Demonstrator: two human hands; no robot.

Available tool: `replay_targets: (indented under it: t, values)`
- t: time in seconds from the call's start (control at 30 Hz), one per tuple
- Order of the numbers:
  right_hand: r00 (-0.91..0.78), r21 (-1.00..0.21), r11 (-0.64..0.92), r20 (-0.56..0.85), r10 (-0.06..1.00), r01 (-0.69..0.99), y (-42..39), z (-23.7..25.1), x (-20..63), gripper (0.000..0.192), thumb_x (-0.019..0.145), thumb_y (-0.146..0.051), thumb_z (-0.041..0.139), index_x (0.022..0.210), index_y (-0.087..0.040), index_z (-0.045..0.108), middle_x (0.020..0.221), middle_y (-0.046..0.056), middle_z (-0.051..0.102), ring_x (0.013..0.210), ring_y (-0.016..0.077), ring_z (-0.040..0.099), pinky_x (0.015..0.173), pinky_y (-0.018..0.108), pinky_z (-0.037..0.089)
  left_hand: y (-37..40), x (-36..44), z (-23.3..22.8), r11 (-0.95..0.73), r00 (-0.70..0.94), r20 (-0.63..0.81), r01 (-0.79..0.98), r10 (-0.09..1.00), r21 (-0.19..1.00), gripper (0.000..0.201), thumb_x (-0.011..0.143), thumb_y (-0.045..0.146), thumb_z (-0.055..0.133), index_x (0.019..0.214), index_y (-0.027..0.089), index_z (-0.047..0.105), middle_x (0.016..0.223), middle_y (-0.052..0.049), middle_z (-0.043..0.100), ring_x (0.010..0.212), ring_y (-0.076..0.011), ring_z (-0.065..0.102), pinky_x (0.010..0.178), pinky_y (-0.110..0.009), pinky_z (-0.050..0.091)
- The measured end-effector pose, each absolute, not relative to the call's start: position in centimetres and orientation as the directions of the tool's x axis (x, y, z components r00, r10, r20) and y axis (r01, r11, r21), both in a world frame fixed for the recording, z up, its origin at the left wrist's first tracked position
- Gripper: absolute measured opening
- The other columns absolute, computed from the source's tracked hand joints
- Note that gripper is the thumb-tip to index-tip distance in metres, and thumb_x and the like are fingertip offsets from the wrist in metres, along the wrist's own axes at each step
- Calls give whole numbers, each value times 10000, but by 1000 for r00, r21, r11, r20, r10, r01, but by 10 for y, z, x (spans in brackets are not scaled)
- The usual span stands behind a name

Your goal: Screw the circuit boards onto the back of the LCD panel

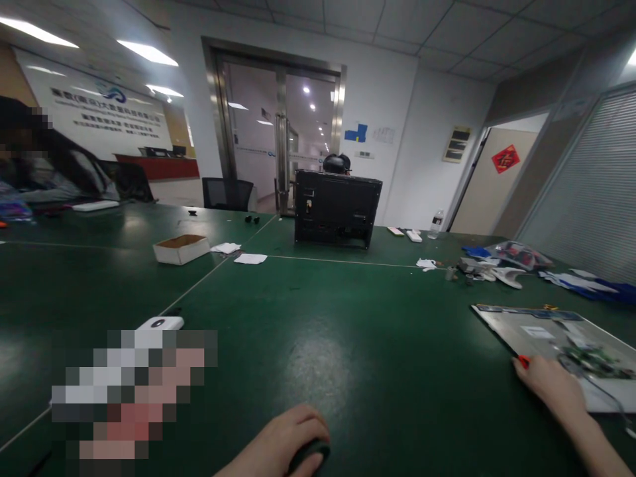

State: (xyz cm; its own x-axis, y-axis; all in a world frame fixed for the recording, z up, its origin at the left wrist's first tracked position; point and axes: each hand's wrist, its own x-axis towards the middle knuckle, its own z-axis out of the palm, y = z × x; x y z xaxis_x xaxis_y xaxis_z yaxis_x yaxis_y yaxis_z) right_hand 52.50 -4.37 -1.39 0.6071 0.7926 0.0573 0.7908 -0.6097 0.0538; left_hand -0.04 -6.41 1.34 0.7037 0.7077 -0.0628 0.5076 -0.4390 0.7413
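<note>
Stretching across an office, green table (318, 318) bears black case (336, 207).

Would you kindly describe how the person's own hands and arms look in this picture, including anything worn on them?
Both are bare. The left hand shows no glove, ring or watch, and only a short stretch of its wrist is in view. The right hand is also ungloved, and its forearm runs bare to the frame's lower right corner with no sleeve, cuff or wristband showing. No markings are visible on either.
</note>
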Motion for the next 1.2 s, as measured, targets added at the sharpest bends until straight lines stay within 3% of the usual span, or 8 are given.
replay_targets:
  t: [0.2, 0.33, 0.5, 0.63, 0.7, 0.83, 1.03, 1.2]
  values:
    - [413, 115, -420, 77, 907, 900, -57, -16, 418, 429, 973, -378, 423, 841, -92, 714, 814, 199, 725, 803, 316, 725, 646, 346, 485, -53, 14, 17, -486, 714, -32, 508, 699, 711, 257, 951, 287, 519, 1187, 260, 616, 1261, -48, 608, 1147, -214, 574, 1022, -332, 451]
    - [255, 61, -263, 107, 961, 963, -67, -17, 339, 364, 983, -348, 426, 959, -93, 685, 839, 182, 726, 802, 294, 724, 656, 333, 492, -42, 20, 21, -525, 690, 31, 521, 723, 673, 333, 951, 314, 516, 1270, 242, 581, 1303, -76, 600, 1203, -242, 553, 1059, -390, 433]
    - [88, -58, -87, 29, 996, 995, -76, -15, 246, 386, 964, -347, 461, 1146, -58, 640, 1091, 237, 702, 867, 288, 722, 702, 342, 520, -27, 26, 24, -562, 663, 103, 529, 741, 635, 393, 968, 350, 459, 1323, 206, 550, 1374, -99, 574, 1270, -252, 522, 1111, -418, 390]
    - [-67, -198, 60, -30, 997, 978, -82, -9, 183, 529, 909, -334, 546, 1332, -16, 524, 1317, 310, 566, 986, 325, 700, 783, 388, 539, -14, 33, 28, -546, 638, 107, 546, 763, 635, 442, 979, 353, 390, 1359, 170, 524, 1436, -113, 525, 1325, -252, 478, 1141, -422, 348]
    - [-145, -268, 127, -51, 988, 955, -84, -5, 157, 530, 871, -350, 594, 1292, -30, 565, 1232, 298, 626, 947, 336, 707, 747, 392, 547, -7, 38, 29, -526, 623, 95, 558, 776, 642, 459, 982, 359, 364, 1354, 147, 529, 1434, -126, 527, 1321, -255, 483, 1133, -416, 355]
    - [-320, -337, 255, -151, 935, 906, -86, 4, 115, 396, 834, -461, 613, 958, -100, 719, 853, 190, 733, 782, 335, 708, 646, 401, 552, 7, 41, 24, -498, 618, 41, 591, 786, 635, 499, 994, 399, 318, 1364, 127, 514, 1440, -138, 520, 1327, -253, 481, 1130, -420, 353]
    - [-526, -275, 502, -17, 851, 820, -86, -2, 75, 701, 750, -675, 609, 1059, -50, 681, 1000, 246, 706, 851, 364, 690, 594, 430, 571, 17, 17, 2, -530, 633, 22, 628, 774, 570, 526, 1022, 436, 237, 1387, 157, 494, 1501, -103, 450, 1400, -221, 387, 1164, -412, 302]
    - [-632, -255, 606, -29, 774, 754, -104, -7, 79, 619, 737, -614, 656, 1095, -110, 646, 1074, 199, 706, 661, 272, 688, 466, 343, 511, 13, -5, -3, -555, 636, -15, 685, 772, 473, 563, 1026, 425, 222, 1449, 105, 411, 1543, -141, 373, 1444, -235, 305, 1181, -411, 259]
